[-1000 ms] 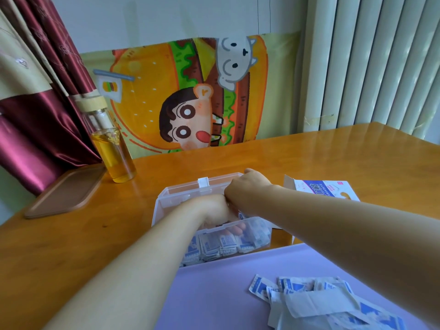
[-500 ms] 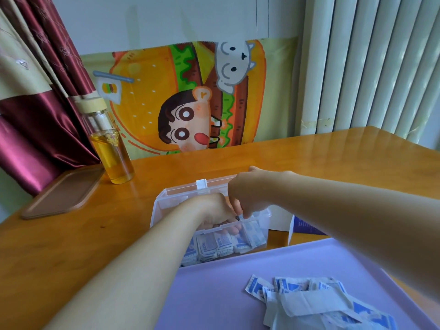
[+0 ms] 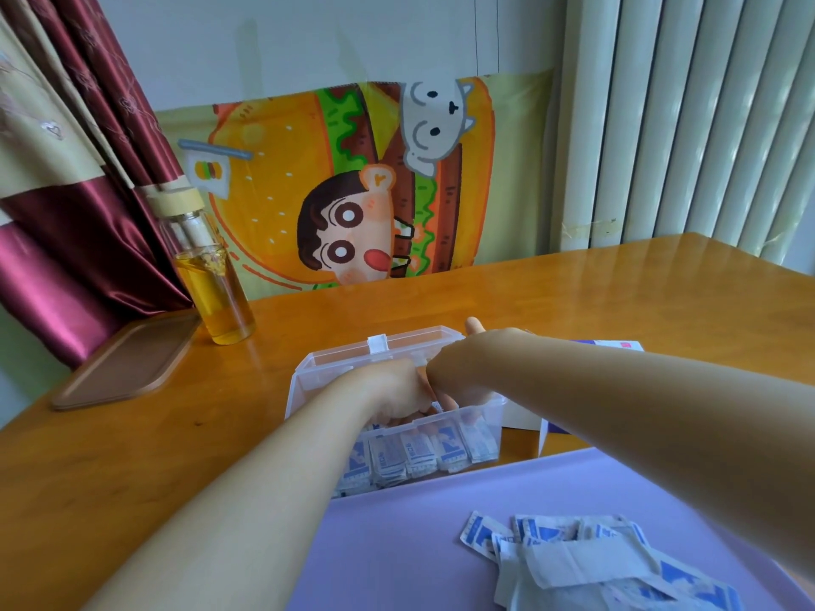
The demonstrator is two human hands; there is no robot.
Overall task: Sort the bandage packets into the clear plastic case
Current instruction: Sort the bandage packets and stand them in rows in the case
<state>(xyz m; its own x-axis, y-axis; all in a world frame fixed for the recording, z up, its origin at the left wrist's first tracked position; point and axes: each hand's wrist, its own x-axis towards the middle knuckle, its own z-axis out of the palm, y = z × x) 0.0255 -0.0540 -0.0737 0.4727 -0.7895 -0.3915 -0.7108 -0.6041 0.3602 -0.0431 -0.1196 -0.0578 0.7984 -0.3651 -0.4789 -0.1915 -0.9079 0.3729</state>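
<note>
Left hand (image 3: 388,392) and right hand (image 3: 461,368) reach into the clear plastic case (image 3: 328,368); their grip cannot be told. Loose bandage packets (image 3: 573,562) lie at five o'clock, nearer the right hand.

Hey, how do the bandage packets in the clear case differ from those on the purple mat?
The packets in the case stand on edge in a neat row; the packets on the mat lie flat in a loose, overlapping heap. The left hand and right hand reach among the case ones; the mat ones lie untouched. Both lots are white with blue print.
</note>
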